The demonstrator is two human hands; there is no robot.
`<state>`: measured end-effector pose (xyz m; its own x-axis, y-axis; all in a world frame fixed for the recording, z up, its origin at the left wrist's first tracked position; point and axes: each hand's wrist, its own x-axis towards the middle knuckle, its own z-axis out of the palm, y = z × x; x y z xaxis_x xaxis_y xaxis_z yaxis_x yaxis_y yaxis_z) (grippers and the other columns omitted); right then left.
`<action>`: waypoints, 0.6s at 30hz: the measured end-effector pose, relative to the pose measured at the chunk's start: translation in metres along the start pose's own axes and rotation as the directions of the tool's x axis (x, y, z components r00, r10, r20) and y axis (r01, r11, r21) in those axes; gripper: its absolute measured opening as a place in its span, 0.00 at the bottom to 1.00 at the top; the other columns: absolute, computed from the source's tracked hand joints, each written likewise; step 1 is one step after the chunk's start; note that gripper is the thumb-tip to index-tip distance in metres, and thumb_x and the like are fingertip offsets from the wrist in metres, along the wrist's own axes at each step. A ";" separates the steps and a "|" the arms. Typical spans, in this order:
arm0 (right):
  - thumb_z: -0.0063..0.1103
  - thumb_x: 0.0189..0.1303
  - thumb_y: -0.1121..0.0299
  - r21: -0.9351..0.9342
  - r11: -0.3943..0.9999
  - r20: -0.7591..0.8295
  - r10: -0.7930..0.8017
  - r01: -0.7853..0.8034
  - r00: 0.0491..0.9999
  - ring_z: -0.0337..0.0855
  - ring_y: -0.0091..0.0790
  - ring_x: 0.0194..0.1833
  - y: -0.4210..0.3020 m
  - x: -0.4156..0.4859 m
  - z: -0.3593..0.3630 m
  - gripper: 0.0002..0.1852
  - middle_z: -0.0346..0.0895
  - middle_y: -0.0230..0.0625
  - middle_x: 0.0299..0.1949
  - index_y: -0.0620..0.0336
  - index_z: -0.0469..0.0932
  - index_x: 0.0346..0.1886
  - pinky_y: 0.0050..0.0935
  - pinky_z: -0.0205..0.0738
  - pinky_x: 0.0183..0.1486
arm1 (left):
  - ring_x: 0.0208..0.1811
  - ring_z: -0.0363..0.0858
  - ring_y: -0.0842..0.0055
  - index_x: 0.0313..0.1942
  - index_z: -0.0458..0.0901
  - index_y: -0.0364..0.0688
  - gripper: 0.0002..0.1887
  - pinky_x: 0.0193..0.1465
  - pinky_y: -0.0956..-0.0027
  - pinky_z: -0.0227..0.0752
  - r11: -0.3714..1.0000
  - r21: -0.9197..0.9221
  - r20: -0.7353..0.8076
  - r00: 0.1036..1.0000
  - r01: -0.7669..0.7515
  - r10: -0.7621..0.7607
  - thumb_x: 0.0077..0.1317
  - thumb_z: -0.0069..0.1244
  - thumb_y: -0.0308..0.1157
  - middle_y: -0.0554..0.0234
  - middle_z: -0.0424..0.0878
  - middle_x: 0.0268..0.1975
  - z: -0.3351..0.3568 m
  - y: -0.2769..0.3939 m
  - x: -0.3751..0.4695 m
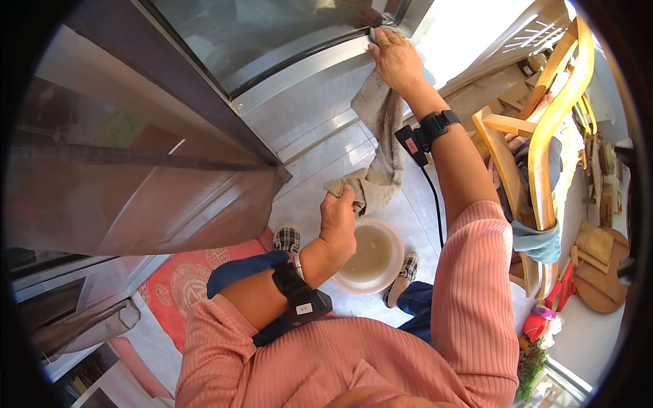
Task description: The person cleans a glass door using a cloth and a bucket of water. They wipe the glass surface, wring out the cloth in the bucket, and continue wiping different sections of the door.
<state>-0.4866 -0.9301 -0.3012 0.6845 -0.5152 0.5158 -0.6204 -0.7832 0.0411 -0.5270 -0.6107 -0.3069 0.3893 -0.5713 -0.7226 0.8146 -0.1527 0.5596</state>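
A long grey-beige cloth [383, 153] hangs between my two hands, damp-looking and wrinkled. My right hand [400, 58] presses the cloth's upper end against the corner of a metal-framed glass door [306, 64], where the bottom rail meets the side frame. Lower down, my left hand [338, 217] pinches the cloth's other end between thumb and fingers. Just below that hand, a pale basin [395, 250] of murky water [368, 255] stands on the floor between my feet.
A translucent curtain with dark edging [178, 204] hangs at left. Below it lies a red patterned mat [189, 285]. A wooden chair [541, 153] piled with fabric stands at right, a blue cloth [538, 242] on its frame. A black cable [435, 204] trails from my right wrist.
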 end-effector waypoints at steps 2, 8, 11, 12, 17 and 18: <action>0.42 0.76 0.52 0.004 1.000 0.006 -0.023 0.023 1.000 0.72 0.43 0.67 0.019 0.013 0.003 0.24 0.77 0.41 0.64 0.59 0.76 0.62 0.43 0.62 0.71 | 0.42 0.72 0.83 0.54 0.77 0.42 0.13 0.48 0.73 0.67 0.999 -0.033 0.014 1.000 -0.017 0.018 0.76 0.46 0.37 0.72 0.79 0.45 -0.002 -0.002 0.001; 0.45 0.69 0.65 -0.357 0.932 0.194 0.017 0.055 0.981 0.79 0.47 0.57 0.021 0.032 -0.009 0.17 0.82 0.38 0.56 0.56 0.80 0.55 0.45 0.74 0.60 | 0.54 0.76 0.77 0.58 0.75 0.47 0.16 0.60 0.65 0.64 0.997 0.074 0.037 0.999 -0.026 0.024 0.76 0.46 0.44 0.69 0.80 0.55 -0.016 -0.008 0.007; 0.46 0.68 0.65 -0.321 0.946 0.332 0.070 0.043 0.941 0.79 0.48 0.58 0.017 0.044 -0.018 0.16 0.84 0.39 0.53 0.58 0.82 0.50 0.44 0.76 0.58 | 0.54 0.76 0.77 0.57 0.75 0.46 0.16 0.59 0.65 0.64 0.997 0.073 0.052 0.999 -0.015 0.012 0.76 0.46 0.44 0.69 0.80 0.55 -0.022 -0.008 0.009; 0.47 0.67 0.66 -0.309 0.948 0.331 0.039 0.069 0.943 0.79 0.49 0.57 0.018 0.046 -0.020 0.15 0.85 0.40 0.49 0.56 0.83 0.48 0.44 0.77 0.57 | 0.53 0.76 0.77 0.57 0.75 0.46 0.16 0.59 0.65 0.64 0.998 0.058 0.061 0.998 -0.024 0.021 0.76 0.46 0.44 0.69 0.80 0.55 -0.023 -0.006 0.009; 0.57 0.61 0.69 -0.122 0.985 0.183 0.145 -0.124 0.972 0.83 0.51 0.51 0.023 0.041 -0.013 0.10 0.87 0.42 0.43 0.50 0.86 0.43 0.43 0.78 0.53 | 0.51 0.76 0.79 0.57 0.75 0.46 0.16 0.57 0.68 0.65 0.998 -0.016 0.044 0.997 -0.059 0.060 0.76 0.47 0.44 0.70 0.81 0.52 -0.027 0.005 0.006; 0.57 0.61 0.69 -0.117 0.973 0.148 0.217 -0.200 0.965 0.83 0.50 0.51 0.023 0.039 -0.011 0.10 0.87 0.42 0.42 0.51 0.86 0.43 0.44 0.78 0.53 | 0.51 0.76 0.79 0.56 0.76 0.46 0.16 0.56 0.68 0.65 0.998 -0.025 0.053 0.997 -0.053 0.054 0.76 0.47 0.44 0.70 0.81 0.52 -0.027 0.008 0.006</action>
<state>-0.4786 -0.9642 -0.2704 0.5827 -0.7182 0.3804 -0.7855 -0.6178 0.0368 -0.5066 -0.5935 -0.3179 0.4093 -0.6207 -0.6687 0.8035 -0.1019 0.5865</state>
